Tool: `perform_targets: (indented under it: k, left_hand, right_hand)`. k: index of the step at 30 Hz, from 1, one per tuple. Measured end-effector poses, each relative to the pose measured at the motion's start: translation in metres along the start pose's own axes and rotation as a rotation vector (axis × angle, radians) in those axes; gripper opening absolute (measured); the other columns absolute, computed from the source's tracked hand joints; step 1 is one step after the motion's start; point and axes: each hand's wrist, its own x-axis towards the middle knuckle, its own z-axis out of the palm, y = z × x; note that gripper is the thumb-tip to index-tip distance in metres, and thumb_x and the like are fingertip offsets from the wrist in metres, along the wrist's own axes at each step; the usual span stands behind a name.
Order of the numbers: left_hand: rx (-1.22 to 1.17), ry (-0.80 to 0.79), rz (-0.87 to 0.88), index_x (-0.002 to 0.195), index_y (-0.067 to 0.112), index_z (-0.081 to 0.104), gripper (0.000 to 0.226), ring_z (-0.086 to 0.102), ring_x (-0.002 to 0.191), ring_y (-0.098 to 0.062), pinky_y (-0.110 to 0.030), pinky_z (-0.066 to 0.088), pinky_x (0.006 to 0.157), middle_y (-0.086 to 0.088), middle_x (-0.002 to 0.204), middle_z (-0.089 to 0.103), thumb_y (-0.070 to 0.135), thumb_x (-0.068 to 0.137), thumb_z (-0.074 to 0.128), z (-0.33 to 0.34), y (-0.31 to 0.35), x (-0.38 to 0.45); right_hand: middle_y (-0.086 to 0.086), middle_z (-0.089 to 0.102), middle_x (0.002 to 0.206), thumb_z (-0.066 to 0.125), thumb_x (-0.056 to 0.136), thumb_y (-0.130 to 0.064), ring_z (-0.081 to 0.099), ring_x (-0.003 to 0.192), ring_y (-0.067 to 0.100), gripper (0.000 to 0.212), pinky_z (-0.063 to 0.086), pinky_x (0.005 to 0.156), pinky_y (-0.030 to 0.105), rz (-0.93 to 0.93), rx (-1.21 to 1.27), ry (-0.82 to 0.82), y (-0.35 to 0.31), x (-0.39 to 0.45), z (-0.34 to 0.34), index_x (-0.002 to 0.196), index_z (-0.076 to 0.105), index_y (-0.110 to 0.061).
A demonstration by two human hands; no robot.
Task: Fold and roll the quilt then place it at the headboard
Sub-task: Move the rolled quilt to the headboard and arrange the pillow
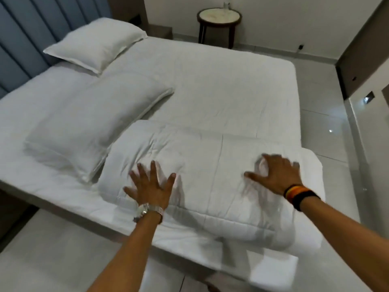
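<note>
Left hand flat, fingers spread, right hand blurred, grip unclear, both on quilt: long axis left-right, headboard upper left, nearer left hand.

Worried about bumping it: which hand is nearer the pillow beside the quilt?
Left. The left hand presses the quilt close beside the pillow; the right hand rests on its other end, well away.

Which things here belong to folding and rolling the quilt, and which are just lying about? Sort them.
For the job:
quilt, folded at the bed's near edge
left hand, pressing flat on it
right hand, also on it, blurred
headboard, where it goes
bed

Lying about:
near pillow
far pillow
round side table by the wall
</note>
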Motion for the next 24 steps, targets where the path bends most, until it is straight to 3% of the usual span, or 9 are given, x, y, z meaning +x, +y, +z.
perform_targets:
  k: [3,7,10,13,16,18,21,24]
  left_hand:
    - [-0.395,0.012,-0.219,0.163,0.046,-0.009,0.115,-0.026,0.156,-0.038,-0.073,-0.005,0.119,-0.004,0.169,-0.034,0.102,0.069,0.024,0.023,0.011,-0.048]
    - [-0.841,-0.021,-0.569,0.159,0.049,-0.020,0.128,-0.012,0.158,-0.045,-0.072,0.009,0.121,-0.006,0.169,-0.032,0.088,0.062,0.055,0.057,0.042,-0.065]
    - [-1.064,0.087,-0.688,0.159,0.050,-0.019,0.131,0.000,0.161,-0.034,-0.056,0.013,0.126,-0.009,0.173,-0.018,0.082,0.061,0.061,0.080,0.066,-0.063]
    - [-1.112,0.240,-0.739,0.160,0.051,-0.014,0.131,0.004,0.161,-0.023,-0.045,0.013,0.126,-0.004,0.175,-0.004,0.084,0.060,0.064,0.107,0.071,-0.054]
    - [-1.155,0.280,-0.853,0.160,0.051,-0.010,0.135,0.022,0.157,-0.026,-0.044,0.022,0.126,0.002,0.174,0.007,0.082,0.057,0.070,0.126,0.069,-0.048]
    - [-1.211,0.273,-0.958,0.161,0.050,-0.009,0.135,0.031,0.153,-0.028,-0.044,0.026,0.124,0.005,0.173,0.012,0.079,0.057,0.072,0.138,0.071,-0.051]
    - [-1.310,0.303,-1.066,0.165,0.042,-0.004,0.134,0.031,0.153,-0.026,-0.048,0.025,0.125,0.007,0.173,0.010,0.071,0.061,0.075,0.149,0.076,-0.052]
    - [-1.308,0.397,-1.049,0.166,0.036,0.006,0.116,0.035,0.151,-0.024,-0.043,0.028,0.124,0.005,0.172,0.018,0.047,0.079,0.082,0.148,0.083,-0.047]
  right_hand:
    - [0.006,0.043,0.163,0.038,0.065,-0.105,0.037,0.150,0.029,0.119,0.023,0.123,0.060,-0.232,0.095,0.074,-0.037,0.052,-0.043,0.160,0.035,-0.033]
    - [-0.003,0.024,0.174,0.057,0.056,-0.104,0.021,0.160,0.023,0.132,0.024,0.128,0.050,-0.444,0.178,-0.235,-0.087,0.139,-0.053,0.165,0.015,-0.042]
    - [-0.004,0.020,0.175,0.063,0.044,-0.105,0.025,0.159,0.022,0.149,0.023,0.129,0.047,-0.403,0.186,-0.490,-0.106,0.189,-0.013,0.165,0.002,-0.044]
    - [-0.004,0.014,0.176,0.062,0.042,-0.106,0.021,0.160,0.021,0.156,0.018,0.130,0.045,-0.336,0.241,-0.650,-0.101,0.216,0.050,0.165,-0.008,-0.043]
    - [0.001,0.018,0.175,0.058,0.040,-0.108,0.026,0.158,0.026,0.155,0.023,0.129,0.046,-0.240,0.283,-0.725,-0.094,0.226,0.095,0.164,-0.011,-0.045]
    - [0.002,0.026,0.172,0.054,0.039,-0.110,0.033,0.155,0.027,0.153,0.028,0.126,0.046,-0.236,0.285,-0.734,-0.091,0.234,0.109,0.164,-0.007,-0.046]
    - [-0.002,0.037,0.167,0.057,0.043,-0.109,0.043,0.149,0.026,0.145,0.035,0.122,0.044,-0.255,0.314,-0.716,-0.088,0.241,0.114,0.163,0.003,-0.049]
    - [-0.003,0.043,0.164,0.061,0.046,-0.106,0.047,0.145,0.025,0.139,0.037,0.120,0.040,-0.233,0.349,-0.732,-0.087,0.242,0.112,0.162,0.011,-0.048]
